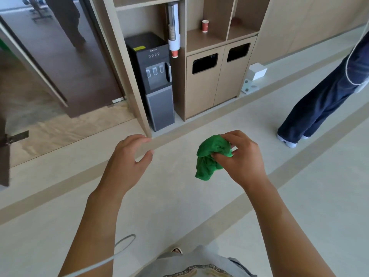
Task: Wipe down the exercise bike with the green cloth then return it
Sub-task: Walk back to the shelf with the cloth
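Both bare arms reach forward, the left hand (127, 156) loosely open, the right hand (242, 156) curled, pinching the green cloth (209, 156).

A bright green crumpled cloth (211, 156) sits at centre right. The pale grey-beige smooth floor (299, 206) carries darker tan stripes. At upper centre stands a black-and-grey water dispenser (153, 80) beside light wood-toned cabinets (215, 84); a red-and-white paper cup (205, 26) rests above. Navy trousers (319, 104) show at right.

Your right hand (240, 156) holding the cloth (211, 156) right of your left hand (127, 158), water dispenser (153, 80) ahead, bin cabinet (215, 80) to its right, another person's legs (317, 108) far right.
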The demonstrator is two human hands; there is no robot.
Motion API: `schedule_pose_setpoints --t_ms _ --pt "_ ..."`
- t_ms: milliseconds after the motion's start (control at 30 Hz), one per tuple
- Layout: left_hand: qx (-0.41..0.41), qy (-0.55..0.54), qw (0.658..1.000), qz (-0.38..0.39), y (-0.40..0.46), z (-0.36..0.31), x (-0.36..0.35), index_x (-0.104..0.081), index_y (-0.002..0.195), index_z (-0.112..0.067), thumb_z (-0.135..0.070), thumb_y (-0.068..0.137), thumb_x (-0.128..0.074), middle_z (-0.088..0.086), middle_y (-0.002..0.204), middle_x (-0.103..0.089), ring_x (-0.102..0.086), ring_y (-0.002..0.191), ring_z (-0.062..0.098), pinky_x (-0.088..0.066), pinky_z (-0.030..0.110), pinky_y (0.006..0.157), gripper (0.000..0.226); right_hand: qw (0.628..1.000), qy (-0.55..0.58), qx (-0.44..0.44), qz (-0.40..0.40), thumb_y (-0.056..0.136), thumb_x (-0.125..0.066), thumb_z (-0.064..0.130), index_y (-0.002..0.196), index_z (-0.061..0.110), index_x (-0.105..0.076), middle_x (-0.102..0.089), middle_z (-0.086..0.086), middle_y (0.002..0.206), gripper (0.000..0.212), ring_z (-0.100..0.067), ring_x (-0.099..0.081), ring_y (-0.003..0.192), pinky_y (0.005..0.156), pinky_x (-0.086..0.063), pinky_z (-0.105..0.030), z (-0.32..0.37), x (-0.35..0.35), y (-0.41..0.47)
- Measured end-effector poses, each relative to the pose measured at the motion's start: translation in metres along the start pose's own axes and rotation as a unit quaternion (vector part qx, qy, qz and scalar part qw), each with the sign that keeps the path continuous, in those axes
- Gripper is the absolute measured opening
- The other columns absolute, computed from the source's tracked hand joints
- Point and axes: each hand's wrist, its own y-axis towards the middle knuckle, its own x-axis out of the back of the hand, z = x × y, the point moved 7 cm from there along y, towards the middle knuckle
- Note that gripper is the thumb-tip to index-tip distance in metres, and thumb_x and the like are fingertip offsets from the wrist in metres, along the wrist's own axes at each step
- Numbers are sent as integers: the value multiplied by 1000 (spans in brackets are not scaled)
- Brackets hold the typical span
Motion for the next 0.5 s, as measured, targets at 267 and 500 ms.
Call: schedule_pose_setpoints --t_ms 267,500 --pt "17 -17 1000 -4 48 30 2 -66 133 -30 -40 97 -59 -21 135 -58 -51 129 6 -38 22 103 38 1000 -16 10 18 75 -86 17 108 32 -79 -65 20 107 37 -7 -64 92 76 -59 -39 6 -26 55" --pt "23 -3 1000 -17 110 38 -19 -64 130 -37 -33 99 -65 -31 131 -54 -50 126 1 -38 19 103 32 999 1 25 31 75 -86 17 109 31 -79 -65 20 106 37 -7 -64 91 76 -59 -40 -17 -40 127"
